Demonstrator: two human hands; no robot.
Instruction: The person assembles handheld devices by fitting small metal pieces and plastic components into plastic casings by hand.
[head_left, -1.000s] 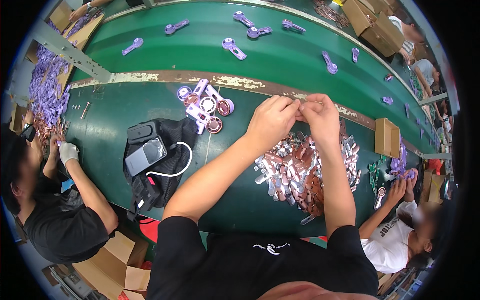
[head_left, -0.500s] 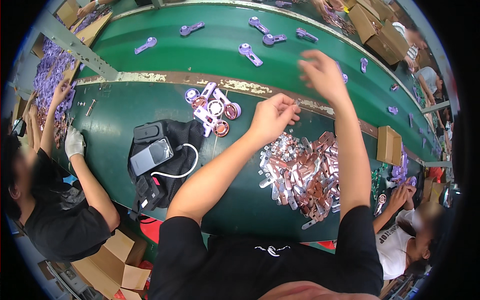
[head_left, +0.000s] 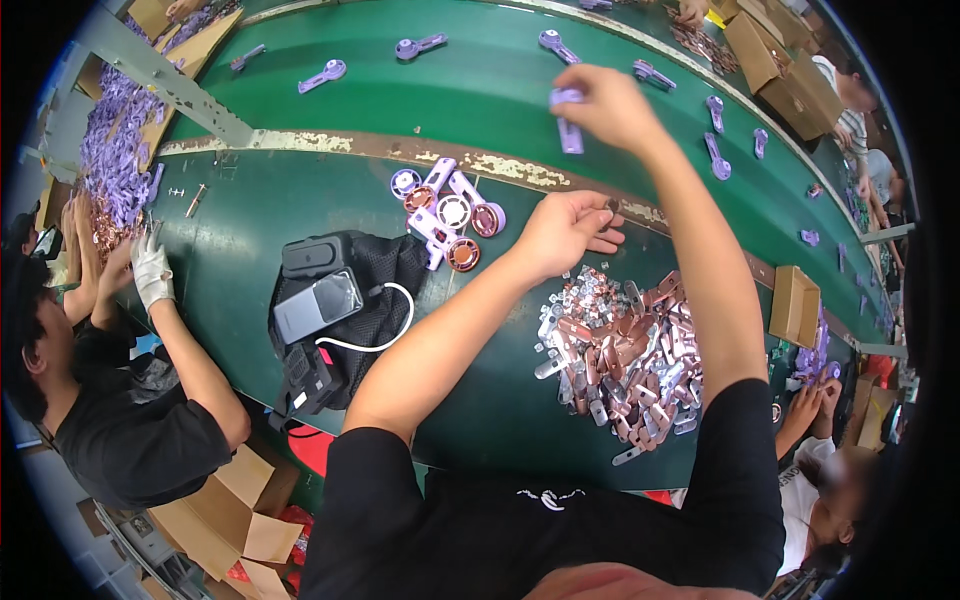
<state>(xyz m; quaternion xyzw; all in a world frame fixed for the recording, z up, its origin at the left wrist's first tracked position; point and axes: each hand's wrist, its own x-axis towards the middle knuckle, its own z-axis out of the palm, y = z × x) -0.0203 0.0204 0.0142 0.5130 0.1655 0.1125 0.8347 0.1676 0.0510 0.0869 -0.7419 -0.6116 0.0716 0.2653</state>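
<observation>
Right hand (head_left: 608, 103): closed fingers grip purple handle (head_left: 570, 138) over green belt (head_left: 450, 95). Left hand (head_left: 567, 233): curled fingers pinch small dark piece (head_left: 613, 205).

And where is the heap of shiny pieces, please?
In the head view, the shiny heap lies right of centre on the table, below the left hand.

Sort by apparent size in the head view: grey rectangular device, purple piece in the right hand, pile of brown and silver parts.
1. Pile of brown and silver parts
2. Grey rectangular device
3. Purple plastic piece, partly covered by the right hand
</observation>
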